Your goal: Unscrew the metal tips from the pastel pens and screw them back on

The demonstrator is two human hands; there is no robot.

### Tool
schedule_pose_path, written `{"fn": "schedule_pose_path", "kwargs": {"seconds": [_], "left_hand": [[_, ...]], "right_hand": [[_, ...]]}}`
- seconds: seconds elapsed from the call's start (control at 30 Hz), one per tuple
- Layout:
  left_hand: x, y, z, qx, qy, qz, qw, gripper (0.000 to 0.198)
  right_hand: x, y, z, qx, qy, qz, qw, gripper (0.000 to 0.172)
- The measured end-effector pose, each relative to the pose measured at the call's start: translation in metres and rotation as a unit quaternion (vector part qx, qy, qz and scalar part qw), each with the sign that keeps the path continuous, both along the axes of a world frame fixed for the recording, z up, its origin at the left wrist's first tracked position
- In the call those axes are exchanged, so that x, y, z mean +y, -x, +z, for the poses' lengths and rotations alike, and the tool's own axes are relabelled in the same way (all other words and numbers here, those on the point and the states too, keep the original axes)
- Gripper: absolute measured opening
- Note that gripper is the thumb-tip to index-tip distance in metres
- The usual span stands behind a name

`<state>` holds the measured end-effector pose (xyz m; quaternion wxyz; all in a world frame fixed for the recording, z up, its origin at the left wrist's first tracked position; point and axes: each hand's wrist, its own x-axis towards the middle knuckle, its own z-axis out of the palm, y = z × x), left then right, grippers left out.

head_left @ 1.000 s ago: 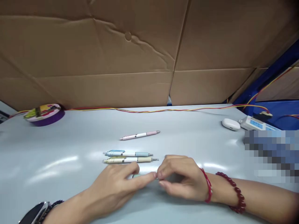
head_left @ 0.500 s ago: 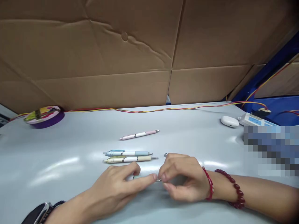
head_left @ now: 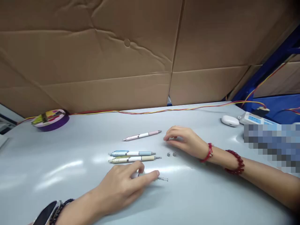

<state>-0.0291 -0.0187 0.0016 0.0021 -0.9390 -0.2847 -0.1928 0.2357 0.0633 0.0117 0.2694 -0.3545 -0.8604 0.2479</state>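
Observation:
My left hand [head_left: 127,184] is closed around a pen [head_left: 163,179], whose bare metal front end sticks out past my index fingertip. Most of that pen's barrel is hidden under the fingers. Just beyond it lie a yellow pen [head_left: 133,159], its metal front also exposed, and a blue pen [head_left: 131,153]. Two small metal pen tips [head_left: 171,154] stand on the table to the right of these. My right hand [head_left: 187,140] hovers near the point of a pink pen [head_left: 142,135], fingers loosely curved and apart, with nothing visible in them.
A purple round box [head_left: 55,123] sits at the back left. Thin red and yellow wires [head_left: 140,112] run along the table's rear edge before a cardboard wall [head_left: 105,62]. At the right are a white earbud case [head_left: 230,121] and a power strip [head_left: 252,118].
My right hand has left the front of the held pen and moved up towards the pink pen. Two metal tips now show on the table, where one was visible. The left hand keeps its hold.

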Motion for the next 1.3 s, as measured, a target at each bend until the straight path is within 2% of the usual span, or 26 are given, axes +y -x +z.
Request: {"fn": "schedule_pose_path", "kwargs": {"seconds": [0.13, 0.37, 0.5, 0.6, 0.7, 0.83, 0.97, 1.03, 1.13, 1.27, 1.3], "left_hand": [[-0.001, -0.001, 0.002, -0.019, 0.007, -0.003, 1.000, 0.030], [0.001, -0.003, 0.001, -0.041, 0.075, 0.030, 0.996, 0.021], [0.001, -0.004, 0.001, -0.063, 0.103, 0.036, 0.992, 0.020], [0.001, -0.003, -0.001, -0.073, 0.111, 0.034, 0.991, 0.019], [0.001, -0.002, -0.006, -0.079, 0.101, 0.035, 0.991, 0.019], [0.001, -0.002, -0.010, -0.083, 0.090, 0.035, 0.992, 0.020], [0.002, -0.004, -0.003, -0.043, 0.074, 0.049, 0.995, 0.023], [0.003, -0.004, 0.000, -0.010, 0.044, 0.070, 0.997, 0.026], [0.005, -0.005, 0.001, 0.015, -0.003, 0.090, 0.996, 0.028], [0.009, -0.004, -0.001, 0.013, -0.036, 0.094, 0.995, 0.025], [0.010, -0.003, -0.002, 0.010, -0.041, 0.093, 0.995, 0.025]], "right_hand": [[0.004, -0.006, 0.001, -0.094, 0.020, 0.057, 0.994, 0.020], [0.004, -0.011, 0.007, -0.148, 0.052, 0.074, 0.985, 0.036], [-0.004, -0.010, 0.023, -0.081, 0.040, 0.069, 0.994, 0.028], [-0.019, -0.003, 0.035, -0.034, 0.095, 0.162, 0.982, 0.023], [-0.035, 0.008, 0.035, -0.023, 0.079, 0.198, 0.977, 0.011], [-0.046, 0.019, 0.022, 0.043, 0.070, 0.177, 0.981, 0.008], [-0.042, 0.020, 0.021, 0.026, 0.052, 0.169, 0.984, 0.006], [-0.030, 0.016, 0.024, -0.003, 0.059, 0.136, 0.989, 0.007], [-0.002, 0.011, 0.022, -0.065, 0.005, 0.021, 0.998, 0.015], [0.031, 0.017, 0.005, -0.085, -0.036, -0.009, 0.996, 0.022], [0.035, 0.019, 0.001, -0.083, -0.044, -0.010, 0.995, 0.019]]}}
